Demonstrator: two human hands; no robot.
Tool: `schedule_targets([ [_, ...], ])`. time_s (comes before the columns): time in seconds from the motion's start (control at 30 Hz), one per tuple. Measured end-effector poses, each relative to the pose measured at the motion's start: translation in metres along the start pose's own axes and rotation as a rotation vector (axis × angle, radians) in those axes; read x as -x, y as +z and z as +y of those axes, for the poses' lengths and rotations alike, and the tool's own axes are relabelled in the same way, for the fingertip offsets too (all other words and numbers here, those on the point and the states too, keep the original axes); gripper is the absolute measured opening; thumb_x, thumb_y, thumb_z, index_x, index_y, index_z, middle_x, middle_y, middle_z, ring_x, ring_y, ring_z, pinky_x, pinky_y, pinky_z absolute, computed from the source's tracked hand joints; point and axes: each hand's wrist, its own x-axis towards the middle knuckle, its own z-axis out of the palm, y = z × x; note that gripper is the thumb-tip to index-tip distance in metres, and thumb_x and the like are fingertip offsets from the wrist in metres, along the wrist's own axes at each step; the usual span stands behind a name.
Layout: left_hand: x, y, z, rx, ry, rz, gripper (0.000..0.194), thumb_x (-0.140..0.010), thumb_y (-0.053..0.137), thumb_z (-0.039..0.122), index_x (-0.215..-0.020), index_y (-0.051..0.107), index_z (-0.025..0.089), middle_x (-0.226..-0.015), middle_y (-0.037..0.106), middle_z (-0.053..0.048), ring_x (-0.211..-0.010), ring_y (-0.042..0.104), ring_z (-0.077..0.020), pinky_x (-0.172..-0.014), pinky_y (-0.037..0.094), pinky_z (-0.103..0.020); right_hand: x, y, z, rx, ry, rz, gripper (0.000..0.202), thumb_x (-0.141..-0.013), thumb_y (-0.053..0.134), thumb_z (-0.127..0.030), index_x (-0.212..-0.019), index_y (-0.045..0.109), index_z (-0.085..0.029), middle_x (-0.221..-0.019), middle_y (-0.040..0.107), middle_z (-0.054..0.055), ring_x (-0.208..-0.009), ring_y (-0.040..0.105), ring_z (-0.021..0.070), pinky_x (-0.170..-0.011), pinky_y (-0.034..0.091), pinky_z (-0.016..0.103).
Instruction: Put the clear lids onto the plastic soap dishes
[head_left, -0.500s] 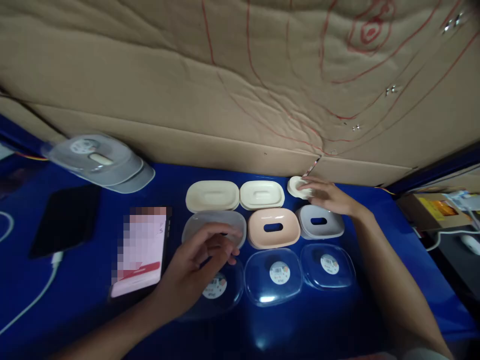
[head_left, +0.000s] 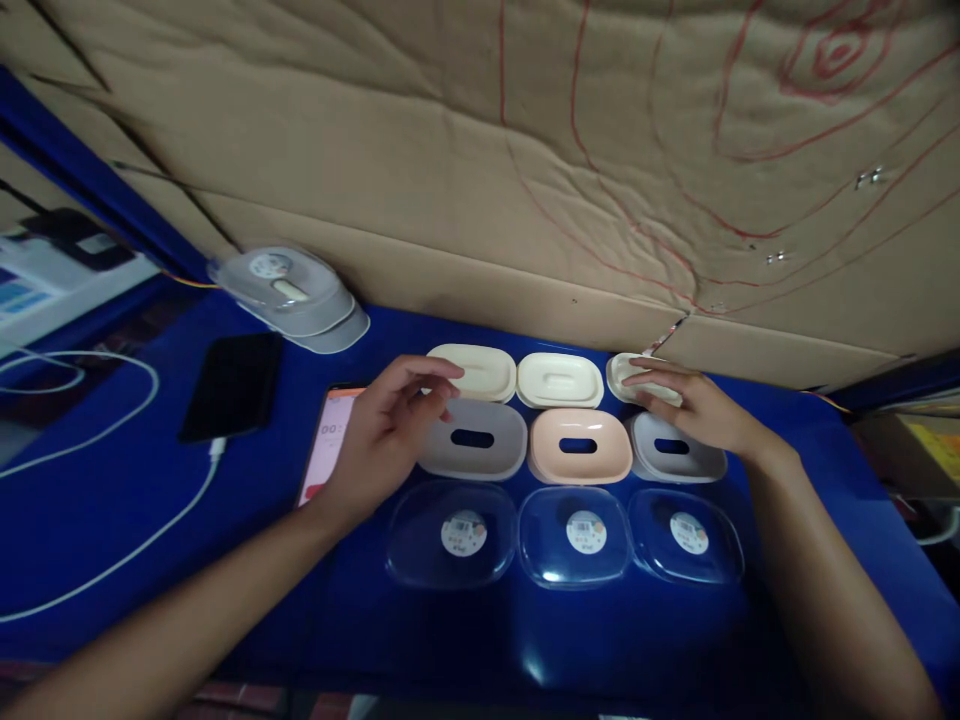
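Cream tray [head_left: 624,376] at far right of the back row, half hidden under the right hand [head_left: 686,408], fingers flat on it. Left hand [head_left: 386,432] loosely curled, gripping nothing, hovering by the grey slotted tray [head_left: 474,440] and covering part of the phone [head_left: 328,438]. Clear lids [head_left: 574,535] lined up along the front of the blue worktop [head_left: 150,480].

Around the peach slotted tray [head_left: 578,446]: grey trays [head_left: 474,439] flanking it, cream trays [head_left: 559,380] lying behind, clear white-labelled lids [head_left: 574,535] lying in front, blue tabletop [head_left: 225,560] showing beneath, red-lined cardboard [head_left: 525,150] rising behind.
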Motion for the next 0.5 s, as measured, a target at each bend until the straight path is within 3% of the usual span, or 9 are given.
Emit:
schedule_targets([
  [0.17,0.003,0.0,-0.001,-0.043,0.022,-0.015,0.012,-0.097,0.066,0.031,-0.107,0.069,0.025,-0.109,0.072,-0.004,-0.097,0.07,-0.02,-0.083,0.06,-0.035,0.0,-0.002,-0.026,0.072,-0.052,0.034,0.035,-0.104,0.056,-0.042,-0.135,0.071,-0.033,-0.149,0.067,0.005,-0.154,0.048,0.0343,-0.124,0.044,0.062],
  [0.3,-0.003,-0.008,-0.011,-0.116,0.079,0.004,0.023,-0.095,0.067,0.031,-0.118,0.065,0.026,-0.132,0.067,-0.007,-0.127,0.063,-0.0254,-0.106,0.053,-0.044,0.006,0.0,-0.049,0.1,-0.065,0.024,0.039,-0.105,0.056,-0.042,-0.142,0.066,-0.037,-0.161,0.057,0.002,-0.153,0.049,0.0327,-0.127,0.04,0.06],
  [0.4,-0.014,-0.017,-0.024,-0.19,-0.021,0.037,0.044,-0.092,0.07,0.032,-0.134,0.058,0.031,-0.156,0.052,-0.009,-0.15,0.046,-0.0315,-0.121,0.041,-0.055,0.006,0.004,-0.065,0.101,-0.093,0.03,0.047,-0.106,0.057,-0.042,-0.152,0.057,-0.035,-0.163,0.054,0.005,-0.151,0.051,0.0318,-0.127,0.041,0.058],
  [0.5,-0.026,-0.021,-0.034,-0.137,-0.17,0.063,0.053,-0.091,0.068,0.031,-0.142,0.053,0.035,-0.166,0.043,-0.008,-0.16,0.032,-0.035,-0.126,0.033,-0.061,-0.011,0.011,-0.08,0.096,-0.139,0.001,0.057,-0.105,0.058,-0.043,-0.16,0.047,-0.033,-0.163,0.054,0.008,-0.149,0.053,0.0325,-0.124,0.044,0.058],
])
